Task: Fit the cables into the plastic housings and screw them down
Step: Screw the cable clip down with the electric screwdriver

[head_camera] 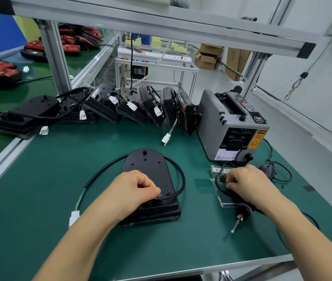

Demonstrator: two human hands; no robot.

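Note:
A black plastic housing [147, 169] lies flat on the green mat in front of me. A black cable [178, 169] loops from its near right side round behind it to the left and ends in coloured wires and a white connector [74, 218]. My left hand [134, 189] rests on the housing, thumb and fingers pinching the cable where it enters a clamp. My right hand [248, 182] is to the right, fingers curled over small dark parts [223, 178] on a sheet. An electric screwdriver [240, 214] lies under that wrist, bit pointing toward me.
Several more black housings [104, 106] with cables and white connectors lean in a row at the back. A grey tape dispenser [232, 124] stands at the right rear. Aluminium frame posts [54, 57] rise behind. A stack of housings [25, 114] sits at the left edge.

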